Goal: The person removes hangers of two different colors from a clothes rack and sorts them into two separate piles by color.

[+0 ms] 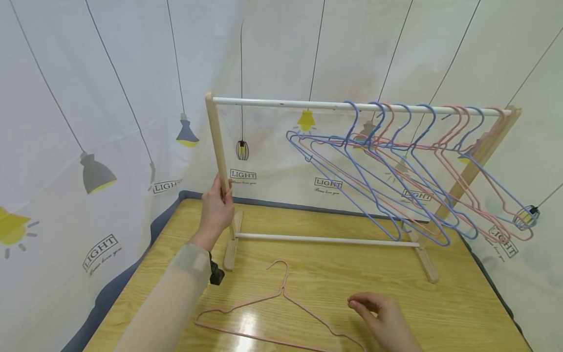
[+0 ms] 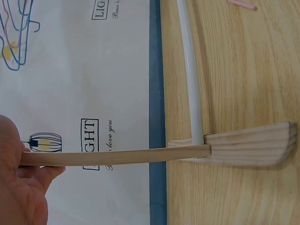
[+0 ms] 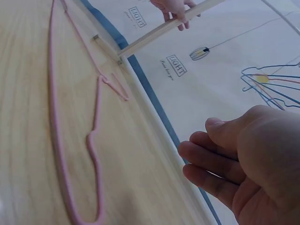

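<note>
My left hand [image 1: 216, 208] grips the wooden rack upright [image 1: 218, 146], steadying; right hand [image 1: 382, 318], fingers loosely curled and empty, at 3 o'clock of the pink wire hanger [image 1: 281, 313], should pinch it next

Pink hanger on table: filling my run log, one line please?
left hand: grips rack post | right hand: empty, beside pink hanger | table

Staged booth: lamp-print curtains [image 1: 110, 98] enclose wooden table [image 1: 462, 303].
</note>
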The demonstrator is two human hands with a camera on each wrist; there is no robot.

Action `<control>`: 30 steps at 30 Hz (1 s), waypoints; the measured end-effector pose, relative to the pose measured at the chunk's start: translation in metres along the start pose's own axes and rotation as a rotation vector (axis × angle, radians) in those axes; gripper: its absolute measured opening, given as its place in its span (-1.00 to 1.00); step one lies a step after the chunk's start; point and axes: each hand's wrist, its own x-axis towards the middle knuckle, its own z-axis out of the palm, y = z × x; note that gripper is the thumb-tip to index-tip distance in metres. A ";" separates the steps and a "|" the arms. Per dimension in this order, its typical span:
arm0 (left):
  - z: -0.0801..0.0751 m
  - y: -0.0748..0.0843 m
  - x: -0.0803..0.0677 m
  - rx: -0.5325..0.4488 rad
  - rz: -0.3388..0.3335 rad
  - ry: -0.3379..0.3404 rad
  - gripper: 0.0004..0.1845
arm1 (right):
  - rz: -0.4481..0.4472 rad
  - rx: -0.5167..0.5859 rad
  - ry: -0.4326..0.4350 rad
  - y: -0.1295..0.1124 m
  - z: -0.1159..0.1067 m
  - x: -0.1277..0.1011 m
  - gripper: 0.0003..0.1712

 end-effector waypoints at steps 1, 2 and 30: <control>0.000 0.000 0.000 -0.004 -0.003 -0.001 -0.58 | 0.005 0.008 0.026 -0.001 -0.002 0.000 -0.85; 0.000 0.001 0.000 -0.007 -0.005 -0.002 -0.58 | 0.005 0.013 0.051 -0.003 -0.004 0.001 -0.85; 0.000 0.000 0.000 -0.002 -0.013 -0.005 -0.59 | -0.218 0.219 0.368 -0.062 -0.073 0.055 -0.53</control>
